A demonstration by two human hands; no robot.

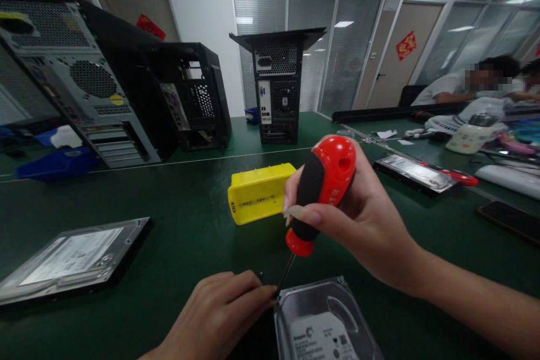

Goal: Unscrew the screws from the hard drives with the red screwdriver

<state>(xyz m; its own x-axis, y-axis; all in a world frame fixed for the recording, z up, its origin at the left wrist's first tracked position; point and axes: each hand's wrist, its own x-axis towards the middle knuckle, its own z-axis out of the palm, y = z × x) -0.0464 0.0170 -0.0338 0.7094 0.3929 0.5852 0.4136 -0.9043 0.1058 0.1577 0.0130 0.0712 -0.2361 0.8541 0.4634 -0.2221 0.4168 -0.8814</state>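
Observation:
My right hand (358, 214) is wrapped round the red and black handle of a screwdriver (323, 191), whose thin shaft slants down to the top left corner of a silver hard drive (324, 320) lying on the green table in front of me. My left hand (219, 315) rests beside that corner with its fingers curled and pinched at the screwdriver tip; what is in the pinch is hidden. A yellow plastic box (258, 192) stands just beyond the screwdriver.
A second hard drive (71, 261) lies at the left, a third (411, 173) with a red tool at the right. Three open computer cases (278, 87) stand at the back. A phone (508, 219) lies at the right edge. Other people sit at the far right.

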